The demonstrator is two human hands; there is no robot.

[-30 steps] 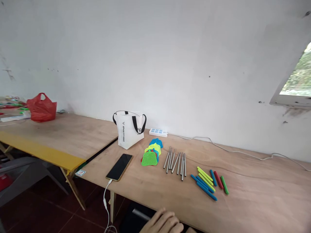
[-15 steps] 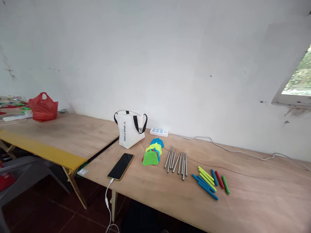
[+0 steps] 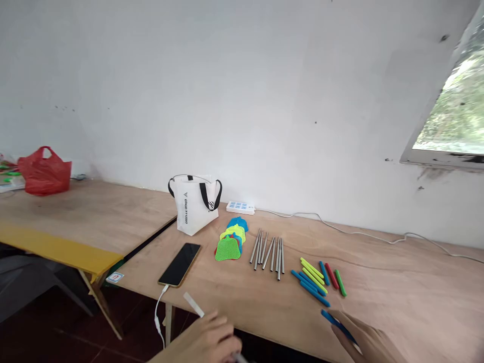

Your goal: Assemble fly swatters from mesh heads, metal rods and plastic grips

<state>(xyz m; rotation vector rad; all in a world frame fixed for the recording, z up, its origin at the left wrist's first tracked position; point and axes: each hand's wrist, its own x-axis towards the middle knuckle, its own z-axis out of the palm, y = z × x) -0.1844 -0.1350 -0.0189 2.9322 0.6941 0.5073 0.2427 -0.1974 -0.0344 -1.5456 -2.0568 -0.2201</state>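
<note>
My left hand, at the table's front edge, is closed around a pale silvery metal tube, slightly blurred, that sticks out on both sides of the fist. At lower right, my right hand pinches a blue plastic handle, its tip pointing toward the other handles. Beyond it lie several loose coloured handles: blue, yellow, red and green. Left of those, several slim metal tubes are spread side by side. Perforated swatter heads in green, red, blue and yellow overlap nearby.
A phone with a white charging cable lies near the table's left corner. Behind it stands a white bag with black handles. A power strip sits by the wall, its cord running right. A red plastic bag rests on the neighbouring table.
Both hands have come into view from below, the left holding a metal tube and the right a blue handle. The camera has turned slightly right; the laid-out items look unchanged.
</note>
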